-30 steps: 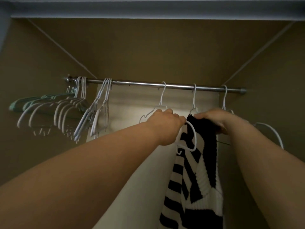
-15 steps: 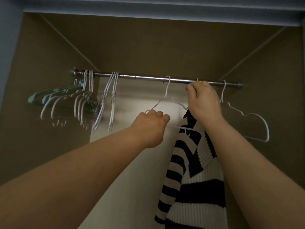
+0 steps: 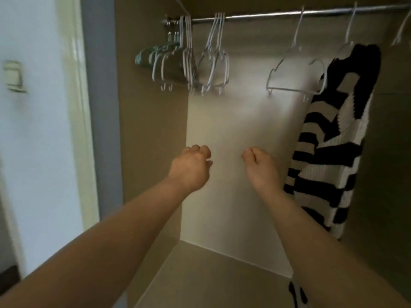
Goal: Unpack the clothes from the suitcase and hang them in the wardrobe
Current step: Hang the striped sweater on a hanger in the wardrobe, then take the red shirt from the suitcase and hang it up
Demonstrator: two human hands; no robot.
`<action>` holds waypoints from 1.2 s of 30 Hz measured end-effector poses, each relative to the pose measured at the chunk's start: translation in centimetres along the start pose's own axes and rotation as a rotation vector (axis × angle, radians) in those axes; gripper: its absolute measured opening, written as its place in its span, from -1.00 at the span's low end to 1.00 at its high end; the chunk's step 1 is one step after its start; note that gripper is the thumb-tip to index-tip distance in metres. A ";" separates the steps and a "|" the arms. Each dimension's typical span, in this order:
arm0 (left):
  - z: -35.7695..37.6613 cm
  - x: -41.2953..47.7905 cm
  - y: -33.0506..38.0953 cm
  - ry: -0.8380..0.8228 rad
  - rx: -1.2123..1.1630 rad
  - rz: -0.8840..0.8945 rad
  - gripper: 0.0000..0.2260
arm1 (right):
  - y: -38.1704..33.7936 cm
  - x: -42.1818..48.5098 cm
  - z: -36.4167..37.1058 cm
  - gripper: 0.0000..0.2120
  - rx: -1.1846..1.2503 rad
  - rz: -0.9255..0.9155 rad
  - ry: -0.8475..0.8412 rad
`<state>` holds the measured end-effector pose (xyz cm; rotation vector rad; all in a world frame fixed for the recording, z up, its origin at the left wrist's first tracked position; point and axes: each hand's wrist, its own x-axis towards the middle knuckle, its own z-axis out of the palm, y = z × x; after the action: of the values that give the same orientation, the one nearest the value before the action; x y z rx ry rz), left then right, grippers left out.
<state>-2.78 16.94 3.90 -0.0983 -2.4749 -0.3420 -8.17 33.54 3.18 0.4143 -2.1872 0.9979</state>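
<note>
Black-and-white knit, thick and ribbed: that is the striped sweater (image 3: 331, 138), and it hangs at about two o'clock from our hands, on a white hanger (image 3: 347, 44) hooked over the metal rail (image 3: 289, 13) near the right end of the wardrobe. We judge it soft and fairly heavy for a garment, with a loose weave that will stretch if its weight pulls from one point. It drapes unevenly, one side bunched high by the hook and the rest falling long down the right wall, so we would take hold at both shoulders to square it, not tug the hem.

Our left hand (image 3: 191, 167) and right hand (image 3: 262, 167) are in mid-air in front of the pale back panel (image 3: 233, 152), below the rail and apart from each other, touching nothing. The fingers (image 3: 200, 150) of each are loosely curled inward, narrow, with nothing in them.

An empty white hanger (image 3: 293, 81) hangs just left of the sweater at one o'clock, tilted. It looks light, stiff and smooth, best taken by the neck under the hook. More empty hangers (image 3: 200, 63) crowd the rail at eleven o'clock, white ones and a few teal. The suitcase is out of view, so we cannot tell how many clothes remain.
</note>
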 end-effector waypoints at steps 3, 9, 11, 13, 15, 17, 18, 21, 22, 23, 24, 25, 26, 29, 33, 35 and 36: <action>0.3 -4.8 -2.2 0.014 -0.024 -0.126 -0.77 | -0.8 -4.5 2.5 -0.64 0.100 0.029 -0.119; 0.4 -18.8 -6.0 0.036 -0.067 -0.536 -0.80 | -2.6 -15.9 6.7 -0.57 0.201 0.039 -0.466; -0.3 -23.8 -7.9 0.027 -0.055 -0.703 -0.79 | -3.5 -19.5 8.1 -0.64 0.200 0.003 -0.570; -1.9 -29.1 -10.1 0.004 0.003 -0.857 -0.78 | -5.0 -23.1 9.4 -0.67 0.236 -0.027 -0.680; -3.7 -33.7 -12.0 0.005 0.053 -0.961 -0.77 | -6.9 -26.2 10.8 -0.69 0.281 -0.052 -0.788; -5.7 -37.6 -13.6 0.016 0.101 -1.041 -0.77 | -8.9 -28.7 12.1 -0.71 0.314 -0.067 -0.876; -6.6 -39.4 -14.3 0.014 0.126 -1.082 -0.77 | -10.0 -30.0 12.9 -0.71 0.340 -0.079 -0.919; -9.3 -44.9 -16.6 0.022 0.177 -1.195 -0.77 | -14.3 -34.0 15.5 -0.70 0.375 -0.128 -1.078; -10.0 -46.5 -17.5 0.028 0.183 -1.231 -0.77 | -15.8 -35.2 16.5 -0.70 0.381 -0.155 -1.117; -10.8 -48.1 -18.4 0.036 0.193 -1.262 -0.77 | -17.4 -36.5 17.6 -0.69 0.386 -0.179 -1.154; -11.5 -49.5 -19.4 0.040 0.202 -1.290 -0.77 | -19.0 -37.8 18.9 -0.69 0.395 -0.196 -1.188; -12.1 -50.9 -20.5 0.040 0.208 -1.312 -0.77 | -20.5 -39.0 20.1 -0.68 0.399 -0.214 -1.216; -12.7 -52.4 -21.8 0.037 0.212 -1.341 -0.76 | -22.1 -40.5 21.6 -0.68 0.397 -0.230 -1.249; -13.8 -56.9 -26.3 0.016 0.214 -1.426 -0.76 | -26.5 -45.1 26.5 -0.71 0.386 -0.231 -1.359; -14.1 -63.2 -32.9 0.003 0.202 -1.540 -0.77 | -31.1 -51.3 33.7 -0.77 0.359 -0.201 -1.497; -13.7 -65.7 -35.6 0.004 0.204 -1.584 -0.78 | -32.0 -54.1 36.9 -0.79 0.345 -0.163 -1.544; -13.3 -67.3 -37.3 0.011 0.208 -1.616 -0.78 | -32.4 -56.0 39.0 -0.80 0.325 -0.159 -1.573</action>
<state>52.99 -21.75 -34.59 1.9809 -1.9808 -0.6667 31.18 -16.90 -36.93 2.0213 -3.1185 1.0364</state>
